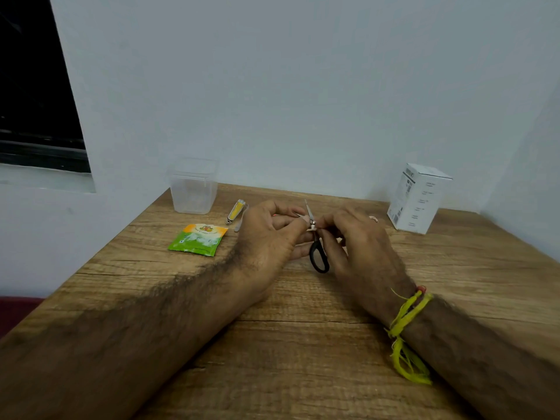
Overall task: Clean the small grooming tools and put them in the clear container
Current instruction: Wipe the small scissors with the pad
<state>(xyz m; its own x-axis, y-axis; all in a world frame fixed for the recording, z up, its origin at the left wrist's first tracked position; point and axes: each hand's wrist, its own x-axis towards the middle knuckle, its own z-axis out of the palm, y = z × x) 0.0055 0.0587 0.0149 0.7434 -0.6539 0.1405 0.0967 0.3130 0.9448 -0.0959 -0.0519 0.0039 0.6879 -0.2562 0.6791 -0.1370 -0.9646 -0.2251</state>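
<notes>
Small scissors (318,256) with black handles and thin metal blades pointing up are held between both hands over the middle of the wooden table (303,344). My left hand (266,237) pinches them near the pivot. My right hand (357,237) grips beside the pivot with a small white bit between its fingertips. A yellow and silver nail clipper (235,211) lies left of my left hand, with a thin metal tool (239,224) next to it, partly hidden. The clear container (194,189) stands open at the table's far left corner.
A green and orange sachet (198,239) lies flat in front of the container. A white carton box (416,198) stands at the far right against the wall. The table's left edge runs diagonally beside my left forearm.
</notes>
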